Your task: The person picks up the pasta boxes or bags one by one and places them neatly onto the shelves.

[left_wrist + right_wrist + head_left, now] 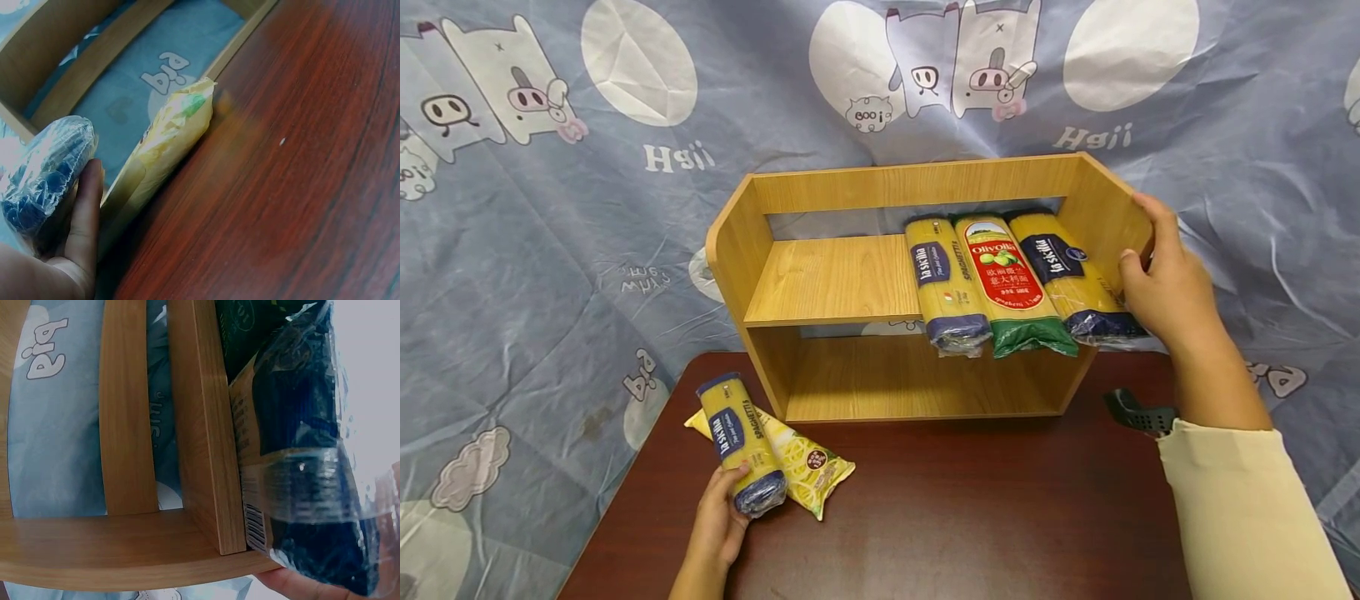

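My left hand (721, 517) grips a blue-and-yellow spaghetti pack (741, 442) near its lower end, thumb on top. In the left wrist view, the pack's clear, crinkled end (50, 181) shows beside my fingers. Beneath the pack lies a yellow noodle bag (816, 467) on the table. My right hand (1176, 283) holds the front edge of the right side panel of a wooden shelf (917, 185). Close by, a spaghetti pack (1067, 267) lies on the upper board; the right wrist view shows its dark blue end (306, 425) near the panel.
On the upper board, a red-labelled pasta pack (1011, 275) and another spaghetti pack (946, 279) lie side by side, overhanging the front. The shelf stands on a dark red table (940, 508) before a patterned blue cloth (587, 225). A dark strap-like piece (1138, 412) hangs by the right wrist.
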{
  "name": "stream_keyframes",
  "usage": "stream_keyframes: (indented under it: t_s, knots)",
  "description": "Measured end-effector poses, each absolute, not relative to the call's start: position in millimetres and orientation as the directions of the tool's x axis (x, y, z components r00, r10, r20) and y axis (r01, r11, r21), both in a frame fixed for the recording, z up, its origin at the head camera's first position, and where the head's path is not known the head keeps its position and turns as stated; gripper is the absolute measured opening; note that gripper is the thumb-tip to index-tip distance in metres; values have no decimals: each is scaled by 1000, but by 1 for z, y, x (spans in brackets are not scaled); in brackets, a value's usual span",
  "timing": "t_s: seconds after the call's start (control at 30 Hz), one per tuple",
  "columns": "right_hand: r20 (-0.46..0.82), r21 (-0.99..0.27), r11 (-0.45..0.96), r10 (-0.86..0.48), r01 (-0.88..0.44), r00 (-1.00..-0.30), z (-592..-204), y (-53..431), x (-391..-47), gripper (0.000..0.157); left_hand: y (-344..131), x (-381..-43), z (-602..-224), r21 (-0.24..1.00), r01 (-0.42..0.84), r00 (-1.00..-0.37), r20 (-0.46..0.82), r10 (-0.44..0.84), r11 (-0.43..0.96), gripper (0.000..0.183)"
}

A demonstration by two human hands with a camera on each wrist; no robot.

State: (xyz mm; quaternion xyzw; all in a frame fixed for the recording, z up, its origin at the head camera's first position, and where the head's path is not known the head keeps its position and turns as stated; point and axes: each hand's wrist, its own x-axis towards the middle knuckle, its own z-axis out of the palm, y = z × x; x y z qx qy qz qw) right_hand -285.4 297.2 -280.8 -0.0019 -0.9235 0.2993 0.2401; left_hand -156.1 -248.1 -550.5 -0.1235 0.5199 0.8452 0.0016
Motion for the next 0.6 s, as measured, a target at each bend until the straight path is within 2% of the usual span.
stream_keyframes:
  t_s: [0.13, 0.37, 0.6]
  knots:
    - [438, -557, 819, 151, -136, -886, -281, 297, -285, 65, -247, -156, -551, 889, -142, -966, -220, -135, -436, 20]
    - [442, -560, 817, 158, -134, -883, -280, 296, -284, 64, -245, -159, -549, 899, -148, -962, -228, -151, -413, 35]
    - [441, -563, 815, 157, -136, -884, -280, 296, -285, 64, -248, -160, -554, 903, -126, -972, -195, -131, -410, 40]
